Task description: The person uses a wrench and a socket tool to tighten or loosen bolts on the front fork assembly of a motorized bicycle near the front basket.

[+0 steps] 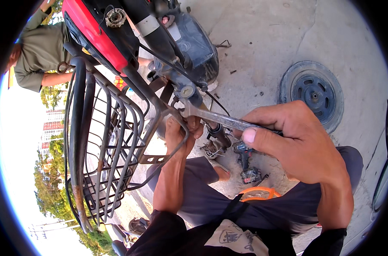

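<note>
My right hand (pixel 302 143) is closed around the shaft of a metal open-end wrench (pixel 221 120), thumb pressed along it. The wrench's jaw end rests by the top of the front fork (pixel 186 91) of a two-wheeler, just below a round bolt head. My left hand (pixel 181 135) is closed under the jaw end, fingers curled beside the fork and a bent metal tube. Whatever those fingers pinch is hidden. To the left of that hand is a black wire basket (pixel 110 153) on its tubular frame. A red body panel (pixel 95 36) lies above it.
A removed wheel (pixel 312 94) lies on the concrete at the right. Between my knees are a cordless drill (pixel 244 158), a wheel hub part (pixel 212 149) and an orange ring-shaped thing (pixel 262 193). Another person in a green shirt (pixel 42 53) is beyond the basket at upper left.
</note>
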`<state>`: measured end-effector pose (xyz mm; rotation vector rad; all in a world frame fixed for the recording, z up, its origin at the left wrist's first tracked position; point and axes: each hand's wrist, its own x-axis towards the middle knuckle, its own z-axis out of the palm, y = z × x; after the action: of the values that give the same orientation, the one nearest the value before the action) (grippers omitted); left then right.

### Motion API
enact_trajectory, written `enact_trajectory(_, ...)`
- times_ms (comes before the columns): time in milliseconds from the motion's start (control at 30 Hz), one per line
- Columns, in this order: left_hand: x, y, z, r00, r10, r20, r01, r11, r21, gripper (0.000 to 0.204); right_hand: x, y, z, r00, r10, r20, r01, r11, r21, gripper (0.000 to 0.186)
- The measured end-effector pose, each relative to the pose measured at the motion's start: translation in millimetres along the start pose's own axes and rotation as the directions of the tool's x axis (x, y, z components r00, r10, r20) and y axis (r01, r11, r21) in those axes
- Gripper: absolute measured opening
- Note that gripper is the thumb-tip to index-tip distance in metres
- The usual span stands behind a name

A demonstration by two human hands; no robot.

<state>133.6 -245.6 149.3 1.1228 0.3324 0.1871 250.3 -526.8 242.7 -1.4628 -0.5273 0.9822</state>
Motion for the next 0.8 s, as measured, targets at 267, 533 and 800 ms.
enact_trajectory(267, 0.7, 1.2, 2.8, 0.977, 0.128, 0.168, -0.144, 0.986, 0.087, 0.035, 5.7, 36.0, 38.5, 0.816, -0.524, -0.244, 0.429, 0.832, -0.351, 0.022)
enact_trajectory(533, 1.1, 7.4, -3.4, 0.990, 0.011, 0.138, -0.032, 0.988, 0.150, 0.051, 5.4, 37.6, 39.5, 0.832, -0.500, -0.240, 0.397, 0.839, -0.373, 0.019)
enact_trajectory(800, -0.5, 1.2, -8.6, 0.993, 0.055, 0.102, -0.067, 0.991, 0.119, 0.046, 12.9, 38.5, 43.8, 0.770, -0.587, -0.249, 0.446, 0.775, -0.447, 0.024)
